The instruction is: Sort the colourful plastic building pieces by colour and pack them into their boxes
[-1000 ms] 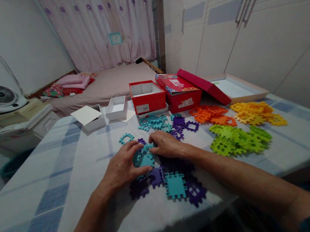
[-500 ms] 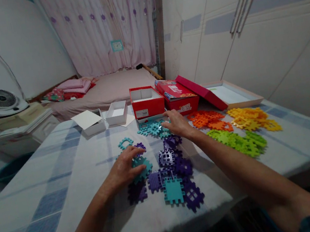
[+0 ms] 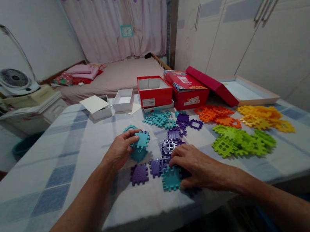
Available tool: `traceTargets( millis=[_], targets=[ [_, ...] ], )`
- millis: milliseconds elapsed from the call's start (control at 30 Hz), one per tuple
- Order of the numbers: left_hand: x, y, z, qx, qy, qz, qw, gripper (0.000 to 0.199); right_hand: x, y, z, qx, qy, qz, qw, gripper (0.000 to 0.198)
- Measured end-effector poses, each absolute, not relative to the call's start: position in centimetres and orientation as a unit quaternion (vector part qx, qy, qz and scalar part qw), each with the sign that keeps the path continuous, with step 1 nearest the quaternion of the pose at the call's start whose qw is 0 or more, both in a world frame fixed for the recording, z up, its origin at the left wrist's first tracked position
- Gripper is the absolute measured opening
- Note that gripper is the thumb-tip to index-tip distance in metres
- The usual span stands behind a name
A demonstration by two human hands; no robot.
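My left hand (image 3: pixel 122 148) pinches a turquoise interlocking tile (image 3: pixel 143 138) with toothed edges, lifted and tilted. Another turquoise tile lies under it, and part of a turquoise frame piece (image 3: pixel 129 128) shows behind the fingers. My right hand (image 3: pixel 199 166) reaches over the purple pieces, thumb and fingers apart, by the right edge of a flat turquoise tile (image 3: pixel 171 180). Dark purple pieces beneath this hand are partly hidden. A solid purple tile (image 3: pixel 139 174) lies to the left, and a purple window tile (image 3: pixel 168 146) lies just beyond the right fingers.
Turquoise pieces (image 3: pixel 158 118) lie at the back, with orange (image 3: pixel 213 115), yellow (image 3: pixel 262 114) and green pieces (image 3: pixel 240 140) on the right. Behind stand a red open box (image 3: pixel 156 96), another red box (image 3: pixel 190 96), small white boxes (image 3: pixel 123 103) and a large tray-like lid (image 3: pixel 259 99).
My left hand has lifted a turquoise tile. My right hand has come back from the turquoise pile to the near purple pieces. Some purple pieces now lie farther back. The view has shifted.
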State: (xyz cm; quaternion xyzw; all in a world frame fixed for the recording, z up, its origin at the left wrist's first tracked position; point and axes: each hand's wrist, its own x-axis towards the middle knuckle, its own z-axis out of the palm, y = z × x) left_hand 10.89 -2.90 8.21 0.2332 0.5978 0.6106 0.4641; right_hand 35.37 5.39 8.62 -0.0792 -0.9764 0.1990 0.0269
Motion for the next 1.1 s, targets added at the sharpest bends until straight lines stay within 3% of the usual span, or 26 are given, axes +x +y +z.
traceTargets(
  millis=[133, 333, 533, 700, 800, 933, 1100],
  targets=[
    [10.4, -2.1, 8.9, 0.216, 0.594, 0.63, 0.451, 0.033, 34.9, 4.9, 8.2, -0.088, -0.974, 0.201, 0.053, 0.019],
    [10.2, 1.5, 9.5, 0.286, 0.615, 0.609, 0.411, 0.027, 35.3, 5.2, 8.8, -0.148, -0.934, 0.305, 0.109, 0.004],
    [10.6, 8.0, 9.9, 0.367, 0.649, 0.59, 0.31, 0.035, 31.9, 10.3, 10.1, -0.275, -0.9, 0.302, 0.154, 0.013],
    [9.6, 7.1, 10.0, 0.419, 0.707, 0.541, 0.179, 0.029, 28.0, 14.2, 9.9, -0.367, -0.878, 0.153, 0.266, 0.032],
    [9.5, 2.1, 9.2, 0.488, 0.724, 0.466, 0.145, 0.017, 26.6, 13.4, 8.9, -0.261, -0.924, 0.153, 0.232, 0.029],
    [10.4, -4.7, 7.7, 0.678, 0.704, 0.208, 0.048, 0.025, 24.5, 10.9, 7.4, -0.112, -0.971, 0.148, 0.154, 0.034],
    [10.9, -6.8, 6.0, 0.683, 0.714, 0.151, 0.013, 0.029, 21.2, 10.1, 6.0, -0.109, -0.987, 0.089, 0.081, 0.038]
  ],
)
